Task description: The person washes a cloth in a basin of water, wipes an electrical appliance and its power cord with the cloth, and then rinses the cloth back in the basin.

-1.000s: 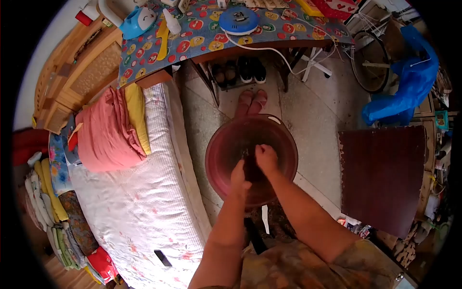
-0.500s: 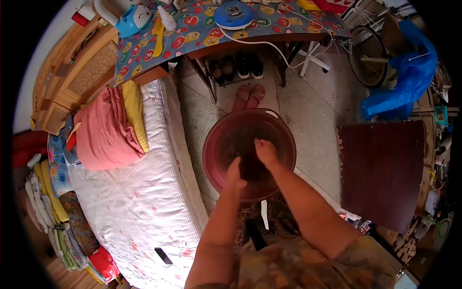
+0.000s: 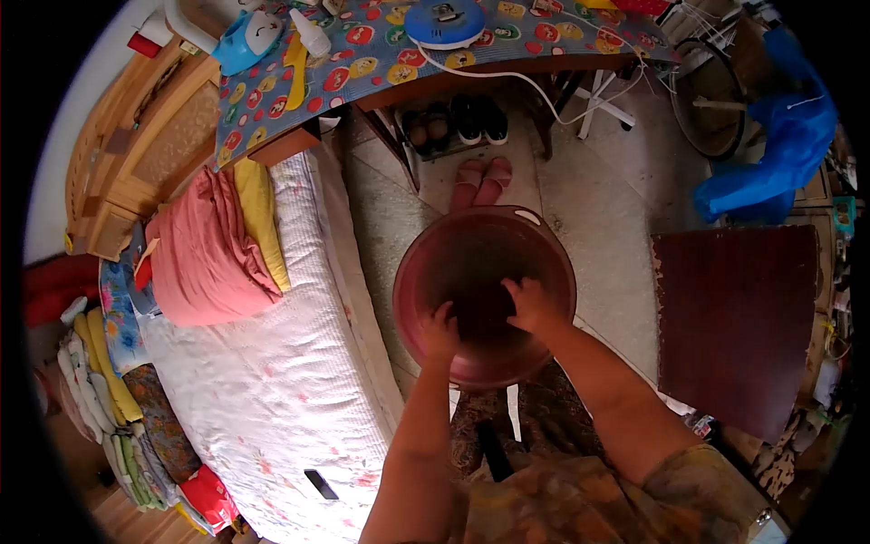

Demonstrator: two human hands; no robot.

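Observation:
A large dark red plastic basin (image 3: 419,263) sits in front of my seated body, between my legs and my outstretched feet. Both hands are inside its rim. On the left of it, my left hand (image 3: 440,330) has its fingers apart and slightly bent. My right hand (image 3: 535,306) is opposite, fingers spread and pointing toward the middle. A gap separates the two hands. Between and below them lies a dark patch (image 3: 483,313); whether it is cloth, water or shadow I cannot tell. Nothing shows in either hand.
To the left is a bed (image 3: 254,381) with a folded pink quilt (image 3: 213,254) and a phone (image 3: 321,484). Ahead stands a table with a patterned cloth (image 3: 362,65), with shoes (image 3: 478,119) underneath. A dark red board (image 3: 736,322) and blue plastic sheet (image 3: 779,154) are at right.
My hands, earlier closer together with the right fingers closed, have moved apart, and their fingers have spread. The whole view has shifted slightly, so the basin appears further right.

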